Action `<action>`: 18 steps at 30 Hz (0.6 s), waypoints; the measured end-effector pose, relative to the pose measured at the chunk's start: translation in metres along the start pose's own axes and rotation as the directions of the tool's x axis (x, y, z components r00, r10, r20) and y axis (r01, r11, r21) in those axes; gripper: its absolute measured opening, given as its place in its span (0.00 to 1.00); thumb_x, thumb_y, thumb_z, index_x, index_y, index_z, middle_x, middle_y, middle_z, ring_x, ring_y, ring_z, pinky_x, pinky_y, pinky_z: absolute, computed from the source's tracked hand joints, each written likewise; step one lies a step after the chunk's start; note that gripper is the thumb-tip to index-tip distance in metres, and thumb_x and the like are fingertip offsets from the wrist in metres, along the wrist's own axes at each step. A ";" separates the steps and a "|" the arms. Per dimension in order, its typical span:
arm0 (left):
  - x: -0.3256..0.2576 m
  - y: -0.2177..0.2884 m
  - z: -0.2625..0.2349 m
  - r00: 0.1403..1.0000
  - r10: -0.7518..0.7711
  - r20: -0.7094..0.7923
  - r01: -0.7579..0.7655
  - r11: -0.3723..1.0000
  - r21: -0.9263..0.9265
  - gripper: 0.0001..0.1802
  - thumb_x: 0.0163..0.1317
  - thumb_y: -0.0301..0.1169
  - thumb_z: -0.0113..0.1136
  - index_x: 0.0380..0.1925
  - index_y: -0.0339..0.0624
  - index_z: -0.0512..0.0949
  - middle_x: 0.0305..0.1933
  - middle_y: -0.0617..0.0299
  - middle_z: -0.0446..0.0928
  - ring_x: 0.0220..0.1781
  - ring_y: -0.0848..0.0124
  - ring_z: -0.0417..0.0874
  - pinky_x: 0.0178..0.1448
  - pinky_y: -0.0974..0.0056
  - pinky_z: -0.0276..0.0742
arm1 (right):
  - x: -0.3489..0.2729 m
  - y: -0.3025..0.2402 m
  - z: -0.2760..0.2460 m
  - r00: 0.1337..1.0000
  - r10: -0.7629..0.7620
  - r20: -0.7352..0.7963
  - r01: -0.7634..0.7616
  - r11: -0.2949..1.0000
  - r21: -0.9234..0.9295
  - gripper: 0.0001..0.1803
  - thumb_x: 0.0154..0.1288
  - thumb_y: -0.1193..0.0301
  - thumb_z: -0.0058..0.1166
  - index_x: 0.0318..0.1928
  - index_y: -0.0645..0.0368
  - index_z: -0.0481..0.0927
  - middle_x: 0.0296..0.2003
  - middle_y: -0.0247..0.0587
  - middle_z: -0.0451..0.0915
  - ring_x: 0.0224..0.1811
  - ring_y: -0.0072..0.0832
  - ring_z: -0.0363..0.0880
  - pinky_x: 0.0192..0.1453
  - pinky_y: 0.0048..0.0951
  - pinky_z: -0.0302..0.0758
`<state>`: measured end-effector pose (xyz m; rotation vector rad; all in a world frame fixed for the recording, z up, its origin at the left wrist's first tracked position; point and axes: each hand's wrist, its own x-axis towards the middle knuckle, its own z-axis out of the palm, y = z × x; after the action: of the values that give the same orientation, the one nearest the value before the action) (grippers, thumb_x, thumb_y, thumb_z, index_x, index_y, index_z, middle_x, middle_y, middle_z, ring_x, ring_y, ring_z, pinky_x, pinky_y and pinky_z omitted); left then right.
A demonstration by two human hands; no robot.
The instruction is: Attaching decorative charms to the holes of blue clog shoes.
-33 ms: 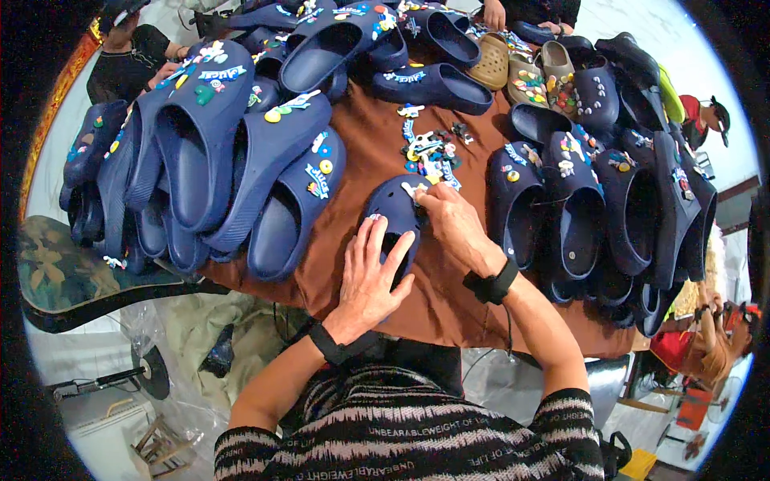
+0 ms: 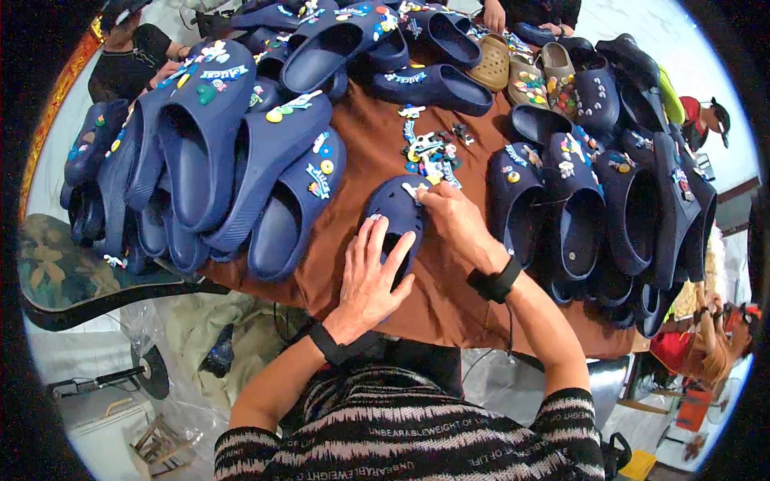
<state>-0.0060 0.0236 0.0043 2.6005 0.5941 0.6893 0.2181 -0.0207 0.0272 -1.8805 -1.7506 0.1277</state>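
Observation:
A navy clog [image 2: 387, 191] lies on the brown cloth in front of me, its toe pointing away. Across its heel opening rests my left hand [image 2: 370, 276], fingers spread over the upper and thumb along the side, gripping the shoe. My right hand [image 2: 451, 212] is closed in a pinch on a small white charm [image 2: 415, 191] at the holes of the toe. The charm's underside is hidden by the fingers. Just beyond the toe lies a loose pile of colourful shoe charms [image 2: 429, 148].
Decorated navy clogs are heaped at left [image 2: 192, 144] and stand in rows at right [image 2: 577, 208]. More navy clogs and a tan clog [image 2: 490, 62] lie at the far side. Brown cloth [image 2: 361, 136] covers the table. Other people's hands [image 2: 494, 14] show at the far edge.
My right hand and wrist have shifted very slightly, still at the charm. The left hand and the clog stay where they were.

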 end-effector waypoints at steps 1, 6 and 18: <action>0.000 0.000 0.001 1.000 -0.002 -0.004 0.002 1.000 0.002 0.43 0.55 0.35 0.72 0.72 0.51 0.65 0.78 0.39 0.52 0.80 0.38 0.53 0.78 0.39 0.56 | 0.001 0.005 -0.004 1.000 -0.004 0.001 0.004 1.000 0.000 0.19 0.66 0.78 0.55 0.57 0.59 0.81 0.40 0.51 0.80 0.46 0.51 0.81 0.48 0.48 0.78; -0.001 0.000 0.001 1.000 0.006 -0.015 -0.006 1.000 0.000 0.43 0.56 0.36 0.72 0.72 0.51 0.65 0.78 0.40 0.52 0.80 0.39 0.53 0.78 0.39 0.56 | 0.002 0.010 -0.013 0.992 0.010 0.126 -0.013 1.000 0.027 0.17 0.69 0.77 0.55 0.57 0.54 0.81 0.39 0.53 0.79 0.44 0.54 0.81 0.47 0.49 0.76; 0.003 -0.001 0.001 1.000 0.024 -0.012 -0.023 0.999 0.024 0.43 0.56 0.36 0.71 0.72 0.51 0.65 0.78 0.38 0.52 0.79 0.38 0.53 0.77 0.39 0.56 | 0.003 -0.002 0.007 0.983 0.159 0.091 -0.165 0.985 0.059 0.15 0.71 0.75 0.53 0.56 0.58 0.81 0.40 0.53 0.79 0.46 0.53 0.80 0.47 0.50 0.75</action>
<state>-0.0039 0.0258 0.0038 2.6305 0.5798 0.7106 0.2139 -0.0156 0.0233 -1.9939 -1.6261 0.3292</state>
